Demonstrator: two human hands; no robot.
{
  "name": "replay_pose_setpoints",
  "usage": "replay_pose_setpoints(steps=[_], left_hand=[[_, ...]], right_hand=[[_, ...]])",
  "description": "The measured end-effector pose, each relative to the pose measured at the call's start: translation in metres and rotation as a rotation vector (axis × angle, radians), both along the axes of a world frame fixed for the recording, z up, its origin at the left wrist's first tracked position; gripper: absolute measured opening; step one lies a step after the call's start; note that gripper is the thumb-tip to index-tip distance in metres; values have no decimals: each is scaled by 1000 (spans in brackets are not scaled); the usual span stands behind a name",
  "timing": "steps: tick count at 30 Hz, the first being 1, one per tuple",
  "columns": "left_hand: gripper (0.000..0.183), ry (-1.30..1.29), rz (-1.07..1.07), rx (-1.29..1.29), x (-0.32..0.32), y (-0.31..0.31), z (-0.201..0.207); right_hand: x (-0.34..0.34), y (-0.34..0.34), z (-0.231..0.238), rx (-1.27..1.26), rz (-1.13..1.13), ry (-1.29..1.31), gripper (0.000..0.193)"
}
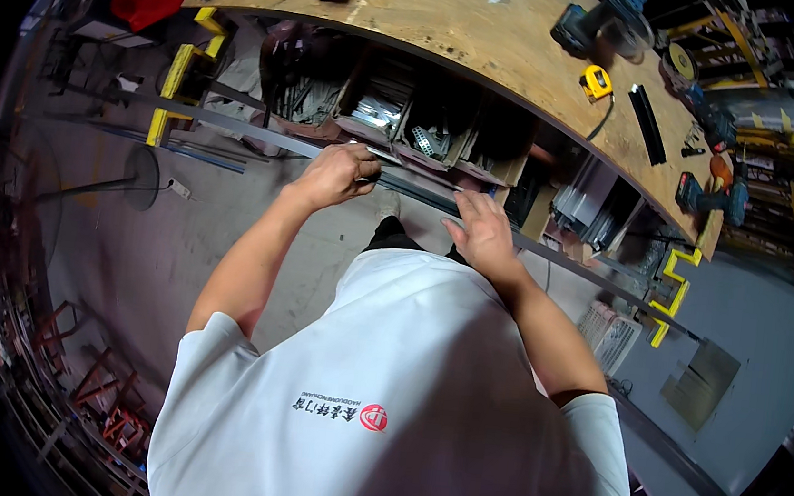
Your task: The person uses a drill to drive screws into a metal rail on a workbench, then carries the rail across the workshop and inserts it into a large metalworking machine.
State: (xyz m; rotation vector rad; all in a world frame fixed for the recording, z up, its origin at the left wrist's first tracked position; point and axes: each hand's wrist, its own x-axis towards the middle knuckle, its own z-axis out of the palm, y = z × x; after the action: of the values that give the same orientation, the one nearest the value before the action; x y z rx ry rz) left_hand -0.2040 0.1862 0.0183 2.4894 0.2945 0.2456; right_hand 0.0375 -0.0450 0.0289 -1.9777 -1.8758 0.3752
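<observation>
1. Metal strip (264, 136), long, thin and grey, runs in front of me from the left side down toward the lower right, below the near edge of the plywood workbench (493, 42). Its far left end fades into the dark rim and its right run is cut off near the lower right, so I cannot see either end.
2. My left hand (335, 175) is curled over the strip with the fingers wrapped down around it; the fingertips are hidden behind the strip, so I read it as closed on the strip.
3. My right hand (480, 232) lies flat and open along the strip, fingers spread and pointing up-left, palm pressing on it rather than gripping. The piece of strip between the two hands is hard to make out against the dark shelf behind.
4. My white shirt (402, 392) fills the lower middle and hides the floor right under me.
5. Under the workbench's near edge, open bins (400, 119) hold shiny metal parts; what kind, I cannot tell.
6. On the bench's right part sit a yellow tape measure (597, 82), a black bar (648, 124) and a blue cordless drill (596, 19), well apart from both hands.
7. At the far left edge of the bench, dark items are cut off by the picture's top.
</observation>
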Motion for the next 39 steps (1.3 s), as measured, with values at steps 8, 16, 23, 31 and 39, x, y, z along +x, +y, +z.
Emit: replay_pose_setpoints(steps=[8, 16, 23, 31, 39], left_hand=[[28, -19, -22, -4, 13, -10, 2], [27, 26, -14, -15, 15, -6, 4], [29, 8, -26, -39, 14, -3, 0], [44, 113, -121, 23, 29, 31, 27], [28, -76, 483, -179, 207, 200, 99]], right_hand=[[17, -24, -8, 52, -114, 174, 41], [20, -28, -7, 125, -136, 227, 30], [21, -28, -12, 52, -160, 237, 33], [26, -31, 29, -68, -304, 249, 59], [25, -120, 26, 112, -862, 374, 51]])
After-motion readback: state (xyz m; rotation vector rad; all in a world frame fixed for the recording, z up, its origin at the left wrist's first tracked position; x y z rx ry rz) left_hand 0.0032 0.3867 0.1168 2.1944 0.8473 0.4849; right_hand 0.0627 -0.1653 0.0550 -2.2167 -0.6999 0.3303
